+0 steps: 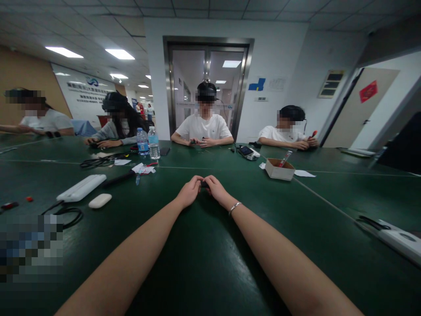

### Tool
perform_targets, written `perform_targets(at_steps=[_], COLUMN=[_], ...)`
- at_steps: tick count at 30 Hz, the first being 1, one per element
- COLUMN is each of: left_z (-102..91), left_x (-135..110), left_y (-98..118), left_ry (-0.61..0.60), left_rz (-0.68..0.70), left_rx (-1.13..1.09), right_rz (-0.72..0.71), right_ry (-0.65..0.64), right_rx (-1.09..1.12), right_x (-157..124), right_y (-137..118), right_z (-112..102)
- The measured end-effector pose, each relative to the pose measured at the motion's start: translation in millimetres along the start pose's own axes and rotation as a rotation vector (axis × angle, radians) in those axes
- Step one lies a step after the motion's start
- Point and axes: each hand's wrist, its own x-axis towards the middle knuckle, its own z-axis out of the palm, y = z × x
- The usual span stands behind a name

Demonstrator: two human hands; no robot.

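Observation:
Both arms reach forward over the green table [184, 267], and the hands meet near its middle. My left hand [190, 192] is closed on the left end of a small black object [204, 184]. My right hand [216, 191], with a silver bracelet [234, 208] at the wrist, grips the same object from the right. Only a short dark strip of it shows between the fingers, so its kind cannot be made out. The fingertips of the two hands nearly touch.
To the left lie a white power strip [81, 188], a white rounded case [100, 201] and black cables [101, 160]. Two water bottles [154, 144] stand beyond. A small open box [279, 170] is at the right. Several people sit across the table.

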Motion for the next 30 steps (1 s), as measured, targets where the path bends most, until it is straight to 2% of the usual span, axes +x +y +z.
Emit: perform_targets(at_steps=[2,6,9,13,17,23,30], left_z=[-1.2,-2.3,-2.9,-4.4,-5.1,-6.5,-9.0], left_x=[0.1,1.0,1.8,3.2,5.5,7.0,7.6], left_y=[-0.4,0.4,1.8,1.0,-2.1,-1.7,1.1], left_ry=[0.032,0.010,0.054,0.023,0.045,0.011,0.037], left_rz=[0.011,-0.079,-0.073,-0.116,-0.094,-0.159,-0.228], left_rx=[-0.025,-0.138,-0.153,-0.224,-0.244,-0.305,-0.327], right_rz=[-0.006,-0.025,-0.046,-0.054,-0.052,-0.041,-0.017], right_ry=[0.014,0.025,0.038,0.029,0.033,0.023,0.035], right_rx=[-0.015,-0.036,-0.051,-0.068,-0.064,-0.045,-0.048], right_x=[-0.2,-0.2,0.7,2.8,4.0,1.8,1.1], right_y=[-0.1,0.4,1.8,4.4,5.8,3.2,1.6], right_z=[0.8,0.2,-0.9,-1.5,-1.2,-0.5,-0.3])
